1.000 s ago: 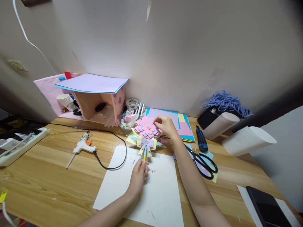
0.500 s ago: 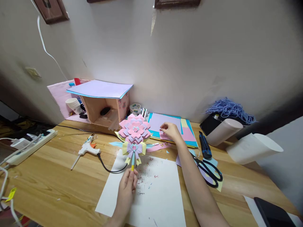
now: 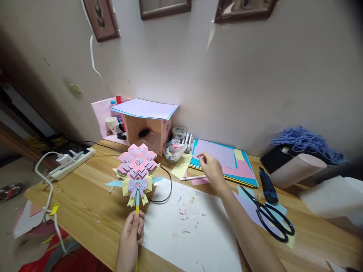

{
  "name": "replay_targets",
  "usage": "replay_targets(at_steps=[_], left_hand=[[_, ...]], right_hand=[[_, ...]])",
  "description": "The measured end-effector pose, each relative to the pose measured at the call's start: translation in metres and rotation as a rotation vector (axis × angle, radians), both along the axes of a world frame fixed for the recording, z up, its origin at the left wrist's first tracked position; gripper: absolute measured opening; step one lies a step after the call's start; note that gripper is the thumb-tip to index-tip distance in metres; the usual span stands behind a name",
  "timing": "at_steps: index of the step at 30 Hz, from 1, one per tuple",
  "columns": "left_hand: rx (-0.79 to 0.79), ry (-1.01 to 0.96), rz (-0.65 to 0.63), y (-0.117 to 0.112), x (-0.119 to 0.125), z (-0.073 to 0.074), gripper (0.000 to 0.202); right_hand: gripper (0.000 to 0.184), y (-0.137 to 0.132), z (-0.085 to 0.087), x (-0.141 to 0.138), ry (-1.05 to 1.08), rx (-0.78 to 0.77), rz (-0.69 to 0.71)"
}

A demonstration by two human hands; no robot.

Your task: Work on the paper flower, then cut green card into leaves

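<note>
In my left hand (image 3: 132, 230), closed fingers grip the yellow lower stick of a layered paper flower (image 3: 138, 162). It stands upright, with pink and lilac petals, pale yellow pieces and light blue leaves. My right hand (image 3: 211, 170) hovers at the near left part of a stack of coloured paper (image 3: 244, 168), its fingers loosely bent and apart. I see nothing held in it. Just below its fingertips lie a thin white marker (image 3: 193, 178) and a pink paper scrap (image 3: 200, 181). A yellow sheet (image 3: 181, 166) is a little to the left.
A large white sheet (image 3: 193, 234) with coloured marks covers the middle. Black-handled scissors (image 3: 272, 219) and a blue utility knife (image 3: 268, 185) lie right. Behind are an open box (image 3: 147, 130), a plastic tub (image 3: 174, 151) and blue yarn (image 3: 303, 141). A power strip (image 3: 73, 164) lies left.
My view has turned left. The paper flower has moved left over the table, uncovering the tub and yellow sheet and now hiding most of the glue gun. My right hand's fingers have loosened from a pinch.
</note>
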State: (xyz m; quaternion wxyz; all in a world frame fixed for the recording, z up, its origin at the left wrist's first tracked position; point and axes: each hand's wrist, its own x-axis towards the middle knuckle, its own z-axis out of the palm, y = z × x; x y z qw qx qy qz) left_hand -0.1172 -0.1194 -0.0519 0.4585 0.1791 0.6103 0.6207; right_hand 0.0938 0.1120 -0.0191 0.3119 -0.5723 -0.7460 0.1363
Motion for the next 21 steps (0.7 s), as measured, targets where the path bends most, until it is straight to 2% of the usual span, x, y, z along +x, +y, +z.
replay_targets(at_steps=[3,7,10,13,16,21], left_hand=[[0.021,0.011,0.056,-0.006,-0.019,-0.003,0.046],[0.024,0.051,0.131,-0.010,-0.047,-0.006,0.046],[-0.006,0.068,0.192,-0.011,-0.065,-0.006,0.052],[-0.010,0.080,0.241,-0.011,-0.081,-0.007,0.055],[0.018,0.105,0.278,-0.011,-0.096,-0.010,0.053],[0.066,0.127,0.326,-0.002,-0.115,-0.016,0.047]], right_hand=[[0.017,-0.040,-0.013,-0.063,0.021,-0.148,0.336],[0.017,-0.080,-0.039,-0.160,0.121,-0.221,0.580],[0.024,-0.091,-0.045,-0.222,0.136,-0.164,0.475],[0.032,-0.090,-0.043,-0.261,-0.004,-0.130,0.271],[0.036,-0.084,-0.044,-0.275,-0.163,-0.066,0.201],[0.038,-0.073,-0.050,-0.273,-0.275,-0.004,0.295]])
